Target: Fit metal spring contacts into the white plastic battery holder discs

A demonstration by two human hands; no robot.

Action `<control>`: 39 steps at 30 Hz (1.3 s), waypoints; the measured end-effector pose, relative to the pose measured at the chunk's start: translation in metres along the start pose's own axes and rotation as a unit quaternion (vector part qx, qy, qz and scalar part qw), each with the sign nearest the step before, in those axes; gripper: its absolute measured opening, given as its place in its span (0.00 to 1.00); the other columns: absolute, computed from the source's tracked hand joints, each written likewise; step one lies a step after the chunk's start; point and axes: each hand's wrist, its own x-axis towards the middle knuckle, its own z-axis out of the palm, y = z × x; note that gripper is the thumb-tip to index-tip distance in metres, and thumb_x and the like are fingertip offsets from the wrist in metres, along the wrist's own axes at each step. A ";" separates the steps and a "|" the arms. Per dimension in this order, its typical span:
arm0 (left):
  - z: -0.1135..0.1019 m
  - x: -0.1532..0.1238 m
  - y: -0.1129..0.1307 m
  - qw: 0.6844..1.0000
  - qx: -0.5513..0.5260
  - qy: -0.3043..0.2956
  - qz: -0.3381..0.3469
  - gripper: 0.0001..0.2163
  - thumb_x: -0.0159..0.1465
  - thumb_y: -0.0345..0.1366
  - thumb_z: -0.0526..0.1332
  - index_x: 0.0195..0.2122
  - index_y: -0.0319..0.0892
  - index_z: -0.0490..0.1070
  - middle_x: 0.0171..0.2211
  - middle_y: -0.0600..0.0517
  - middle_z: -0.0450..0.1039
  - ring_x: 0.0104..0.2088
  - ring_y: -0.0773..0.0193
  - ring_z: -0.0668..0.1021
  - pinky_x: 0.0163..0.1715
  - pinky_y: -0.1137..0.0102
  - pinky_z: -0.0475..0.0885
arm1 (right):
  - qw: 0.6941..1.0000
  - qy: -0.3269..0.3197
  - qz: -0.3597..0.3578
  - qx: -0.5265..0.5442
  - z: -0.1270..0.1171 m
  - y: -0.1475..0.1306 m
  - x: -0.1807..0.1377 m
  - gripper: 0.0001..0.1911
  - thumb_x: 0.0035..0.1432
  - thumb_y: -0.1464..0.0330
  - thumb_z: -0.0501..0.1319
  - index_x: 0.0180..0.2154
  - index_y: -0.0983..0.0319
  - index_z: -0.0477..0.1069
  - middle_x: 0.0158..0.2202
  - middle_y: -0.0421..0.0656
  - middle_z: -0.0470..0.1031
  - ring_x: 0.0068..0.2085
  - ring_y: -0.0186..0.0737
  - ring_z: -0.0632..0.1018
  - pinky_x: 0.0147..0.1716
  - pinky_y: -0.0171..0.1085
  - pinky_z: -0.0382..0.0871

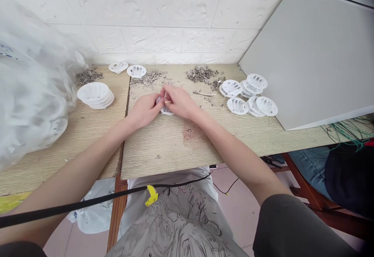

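Observation:
Both hands meet over a white round slotted plastic disc [166, 111] lying on the wooden table [175, 147]. My left hand [145, 109] curls around the disc's left side and holds it. My right hand [179, 100] covers its top, fingers pinched together over it; what they pinch is too small to make out. Most of the disc is hidden under the fingers.
Finished white discs [251, 95] lie in a group at the right, a stack [96, 94] at the left, two more [127, 69] at the back. Small metal bits [203, 73] are heaped along the wall. A big clear plastic bag [26, 89] fills the left; a grey board [306, 54] leans at right.

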 end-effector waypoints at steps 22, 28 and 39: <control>-0.002 -0.001 0.001 1.000 0.028 -0.007 0.002 0.15 0.67 0.41 0.47 0.33 0.42 0.70 0.29 0.47 0.73 0.32 0.55 0.73 0.37 0.63 0.65 | 1.000 -0.008 0.006 0.002 -0.003 -0.004 -0.001 0.09 0.56 0.73 0.53 0.40 0.61 0.66 0.36 0.44 0.74 0.36 0.42 0.72 0.34 0.38 0.59; -0.002 -0.001 0.001 1.000 0.021 -0.001 0.008 0.15 0.67 0.41 0.47 0.32 0.41 0.70 0.28 0.47 0.72 0.30 0.56 0.72 0.35 0.63 0.64 | 1.000 -0.013 0.008 -0.008 -0.003 -0.004 0.000 0.10 0.56 0.74 0.52 0.41 0.61 0.66 0.35 0.44 0.74 0.37 0.43 0.72 0.35 0.38 0.60; 0.000 0.003 -0.009 0.989 -0.147 0.002 -0.022 0.16 0.64 0.42 0.52 0.39 0.41 0.77 0.35 0.50 0.79 0.37 0.57 0.76 0.41 0.66 0.67 | 0.998 0.020 0.054 0.033 0.002 -0.004 0.001 0.04 0.58 0.70 0.57 0.37 0.62 0.68 0.35 0.44 0.76 0.36 0.41 0.74 0.33 0.37 0.62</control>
